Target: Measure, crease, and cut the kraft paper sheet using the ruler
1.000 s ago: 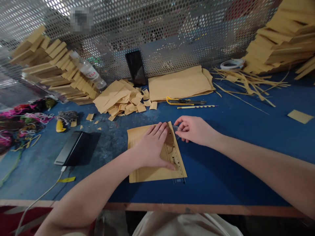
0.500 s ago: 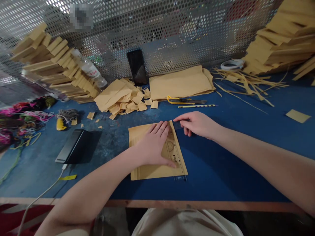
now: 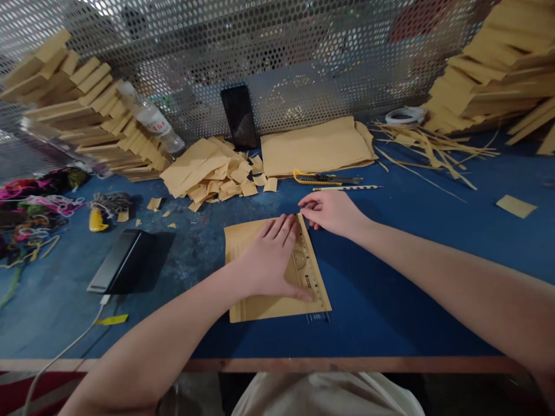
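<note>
A piece of brown kraft paper (image 3: 255, 309) lies flat on the blue table, with a clear plastic ruler (image 3: 309, 281) along its right side. The ruler's lower end sticks out past the paper's near edge. My left hand (image 3: 271, 263) rests flat over both, fingers stretched out and thumb spread on the ruler. At the paper's far right corner is my right hand (image 3: 332, 214), its thumb and fingers drawn together. Whether a bit of the paper is between those fingertips is hard to make out. Beyond this hand lie a yellow utility knife (image 3: 325, 178) and a pencil (image 3: 347, 188).
Paper scraps (image 3: 217, 179), a leaning phone (image 3: 240, 118) and stacked paper sheets (image 3: 318, 147) line the back. Thin paper strips (image 3: 433, 150) and a tape roll (image 3: 405, 115) are right. Left are a bottle (image 3: 154, 121), a dark device (image 3: 121, 263) on a cable and yarn (image 3: 39, 202).
My right hand has moved slightly left to the paper's far corner, and its pointing index finger has closed toward the thumb. My left hand stays pressed on the ruler and paper.
</note>
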Available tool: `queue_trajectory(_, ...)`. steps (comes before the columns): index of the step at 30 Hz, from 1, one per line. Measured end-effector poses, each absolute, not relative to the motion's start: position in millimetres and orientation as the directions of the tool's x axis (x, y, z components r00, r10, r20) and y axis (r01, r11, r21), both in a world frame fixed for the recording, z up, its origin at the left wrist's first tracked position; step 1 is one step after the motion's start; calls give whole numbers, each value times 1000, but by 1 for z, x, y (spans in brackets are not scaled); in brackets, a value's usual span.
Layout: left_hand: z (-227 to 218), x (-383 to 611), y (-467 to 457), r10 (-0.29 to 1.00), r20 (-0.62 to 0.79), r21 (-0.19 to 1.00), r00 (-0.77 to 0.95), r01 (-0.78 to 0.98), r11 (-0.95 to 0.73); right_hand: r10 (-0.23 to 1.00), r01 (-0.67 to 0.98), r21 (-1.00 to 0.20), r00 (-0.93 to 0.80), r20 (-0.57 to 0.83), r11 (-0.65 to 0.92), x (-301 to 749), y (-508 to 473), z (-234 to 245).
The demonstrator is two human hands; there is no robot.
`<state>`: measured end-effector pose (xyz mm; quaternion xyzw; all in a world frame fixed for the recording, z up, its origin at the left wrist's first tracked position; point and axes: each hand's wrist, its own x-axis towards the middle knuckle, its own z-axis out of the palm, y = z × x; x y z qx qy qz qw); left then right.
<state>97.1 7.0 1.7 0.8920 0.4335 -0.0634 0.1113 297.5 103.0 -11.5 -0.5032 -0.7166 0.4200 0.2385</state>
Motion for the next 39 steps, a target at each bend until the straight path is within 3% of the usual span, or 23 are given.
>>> queue_trajectory(13, 6, 100, 10, 744, -281, 176, 605, 795, -580, 873, 450, -892, -451, -184, 45, 302, 106, -3)
queue_trajectory(39, 9, 102, 14, 725, -357, 181, 589, 805, -565, 869, 401, -912, -479, -125, 90, 306, 107, -7)
